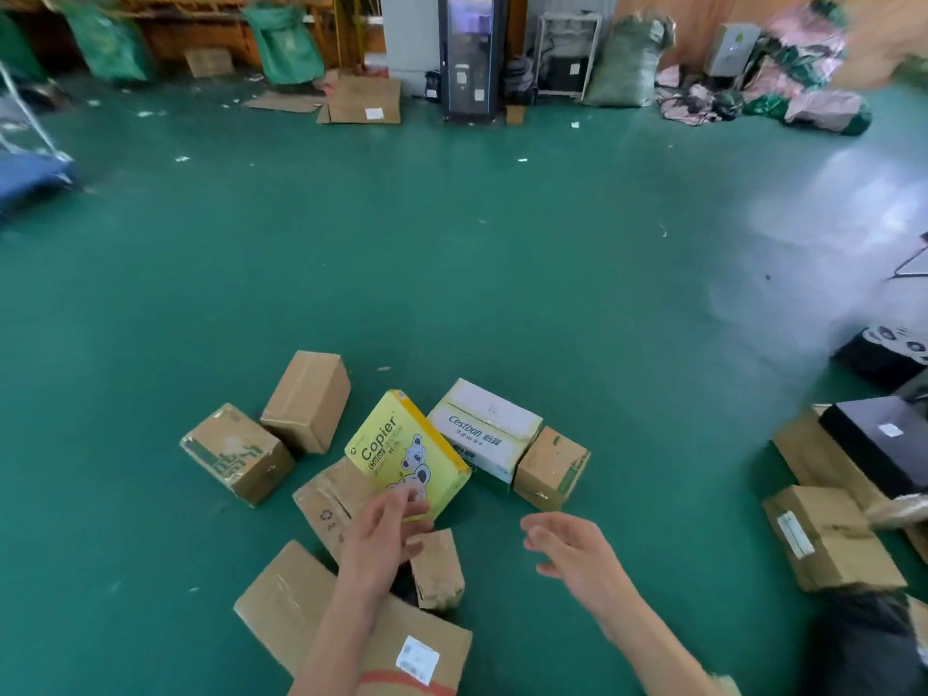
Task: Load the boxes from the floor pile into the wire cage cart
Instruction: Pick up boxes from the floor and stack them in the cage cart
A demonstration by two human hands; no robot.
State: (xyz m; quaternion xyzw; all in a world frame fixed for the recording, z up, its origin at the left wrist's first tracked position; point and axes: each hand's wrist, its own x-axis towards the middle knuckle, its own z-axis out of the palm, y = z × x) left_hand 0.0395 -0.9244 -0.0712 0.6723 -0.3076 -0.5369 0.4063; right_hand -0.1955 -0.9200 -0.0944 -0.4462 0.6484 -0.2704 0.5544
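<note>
Warehouse or sorting depot, green painted floor point(452, 233), scattered cardboard boxes point(306, 401), stuffed woven sacks point(625, 62) along the wall

Bright daylight, right-side floor point(828, 233) glare, blurred edges

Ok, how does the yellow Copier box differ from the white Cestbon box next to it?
The yellow Copier box is bright yellow with cartoon bears; the white Cestbon box is white with blue lettering. The Copier box is propped up on other cartons under the left hand; the Cestbon box sits untouched on the floor. Both carry printed branding.
</note>
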